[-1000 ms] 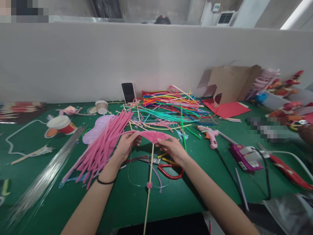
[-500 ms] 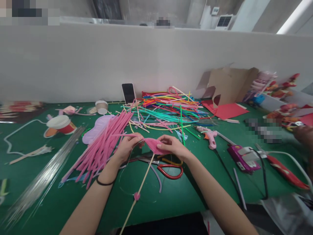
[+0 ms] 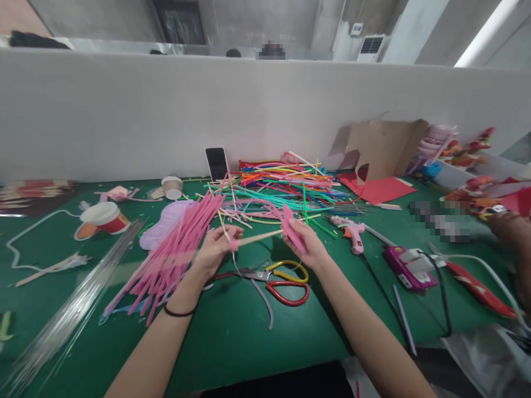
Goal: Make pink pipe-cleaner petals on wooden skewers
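Observation:
My right hand (image 3: 307,243) is closed on a pink fuzzy petal shape (image 3: 293,229), pinched upright between thumb and fingers. A thin wooden stick (image 3: 259,237) runs left from it, crossing in front of my left hand (image 3: 218,249); its far part is smeared by motion. A small pink knob (image 3: 233,244) sits on the stick by my left thumb. My left fingers are loosely apart, with no firm grip showing. A thin pale wire (image 3: 226,229) hangs close to them. Below lie scissors (image 3: 257,274) with one yellow and one red handle, blades pointing left.
Pink pipe cleaners (image 3: 178,249) lie left, beside clear thin rods (image 3: 78,304) and a paper cup (image 3: 105,216). Colored pipe cleaners (image 3: 286,182) pile behind, near a phone (image 3: 217,163). Rightward are a glue gun (image 3: 353,235), a purple power strip (image 3: 409,268) and another person's hand (image 3: 508,229).
The stick has swung from pointing down toward me to pointing left. The pink shape has turned upright in my right hand. My left hand has let go of it, and the scissors show more fully.

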The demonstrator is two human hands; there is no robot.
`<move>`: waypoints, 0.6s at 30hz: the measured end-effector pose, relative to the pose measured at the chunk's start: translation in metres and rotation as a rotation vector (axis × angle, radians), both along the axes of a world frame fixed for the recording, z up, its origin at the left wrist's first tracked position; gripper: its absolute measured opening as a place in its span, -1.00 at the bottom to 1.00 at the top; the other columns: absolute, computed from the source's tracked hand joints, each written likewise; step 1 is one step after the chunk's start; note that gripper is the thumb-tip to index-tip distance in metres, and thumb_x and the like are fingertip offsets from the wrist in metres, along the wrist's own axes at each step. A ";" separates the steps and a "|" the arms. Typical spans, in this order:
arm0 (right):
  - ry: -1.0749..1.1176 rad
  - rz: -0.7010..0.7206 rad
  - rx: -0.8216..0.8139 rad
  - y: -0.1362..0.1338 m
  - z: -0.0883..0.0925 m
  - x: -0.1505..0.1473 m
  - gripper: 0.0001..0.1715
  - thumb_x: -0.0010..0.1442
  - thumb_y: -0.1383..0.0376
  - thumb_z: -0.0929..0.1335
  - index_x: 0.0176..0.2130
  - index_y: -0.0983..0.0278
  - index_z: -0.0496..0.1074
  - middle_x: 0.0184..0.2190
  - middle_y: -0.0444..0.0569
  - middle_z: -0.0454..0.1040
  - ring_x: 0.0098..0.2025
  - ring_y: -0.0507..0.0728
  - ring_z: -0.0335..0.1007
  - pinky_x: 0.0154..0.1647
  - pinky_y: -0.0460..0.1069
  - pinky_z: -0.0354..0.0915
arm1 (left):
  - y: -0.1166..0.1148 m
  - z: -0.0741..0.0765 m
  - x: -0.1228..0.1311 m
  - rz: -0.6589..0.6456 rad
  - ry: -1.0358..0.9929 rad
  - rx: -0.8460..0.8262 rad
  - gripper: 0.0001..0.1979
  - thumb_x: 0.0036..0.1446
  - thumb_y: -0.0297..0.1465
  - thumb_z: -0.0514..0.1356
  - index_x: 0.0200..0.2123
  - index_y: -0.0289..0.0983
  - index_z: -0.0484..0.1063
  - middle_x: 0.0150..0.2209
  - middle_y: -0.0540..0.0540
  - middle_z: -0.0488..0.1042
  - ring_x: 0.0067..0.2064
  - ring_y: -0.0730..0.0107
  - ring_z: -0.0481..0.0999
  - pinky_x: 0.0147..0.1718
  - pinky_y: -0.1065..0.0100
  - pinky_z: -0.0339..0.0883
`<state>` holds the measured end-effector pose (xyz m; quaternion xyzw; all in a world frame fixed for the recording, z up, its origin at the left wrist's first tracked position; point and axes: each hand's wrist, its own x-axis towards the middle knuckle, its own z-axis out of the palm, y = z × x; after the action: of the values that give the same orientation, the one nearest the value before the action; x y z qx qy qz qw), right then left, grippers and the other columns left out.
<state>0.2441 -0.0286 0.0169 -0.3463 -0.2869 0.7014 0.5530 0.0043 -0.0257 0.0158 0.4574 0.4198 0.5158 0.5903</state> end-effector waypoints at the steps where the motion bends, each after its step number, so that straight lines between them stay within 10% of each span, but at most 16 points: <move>1: 0.043 -0.005 -0.019 0.000 -0.001 -0.003 -0.76 -0.06 0.22 0.53 -0.36 0.25 0.51 -0.46 -0.12 0.54 -0.46 -0.02 0.44 -0.39 -0.15 0.40 | -0.001 -0.001 0.002 -0.012 0.029 0.008 -0.72 -0.04 -0.23 0.36 -0.31 -0.30 0.55 -0.35 -0.09 0.51 -0.41 0.46 0.44 -0.47 0.45 0.30; 9: 0.129 -0.032 -0.037 -0.018 -0.008 -0.045 -0.49 -0.16 0.33 0.57 -0.17 0.22 0.43 -0.34 -0.16 0.58 -0.38 -0.01 0.49 -0.22 -0.10 0.42 | -0.018 -0.008 0.028 -0.351 0.145 0.095 -0.36 -0.19 -0.38 0.44 0.05 -0.23 0.42 0.07 -0.22 0.44 0.06 0.09 0.43 -0.12 0.26 0.40; 18: 0.081 -0.013 0.077 -0.020 -0.009 -0.047 -0.65 -0.03 0.23 0.52 -0.20 0.20 0.50 -0.34 -0.18 0.54 -0.39 -0.04 0.43 -0.34 -0.15 0.35 | -0.021 -0.013 0.045 -0.018 0.032 0.009 -0.61 0.07 -0.17 0.28 -0.11 -0.29 0.53 -0.13 -0.19 0.57 -0.16 0.19 0.55 -0.32 0.32 0.48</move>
<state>0.1966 -0.0486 0.0079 -0.2981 -0.2887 0.6996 0.5817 0.0491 -0.0470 0.0027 0.4722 0.4227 0.5048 0.5861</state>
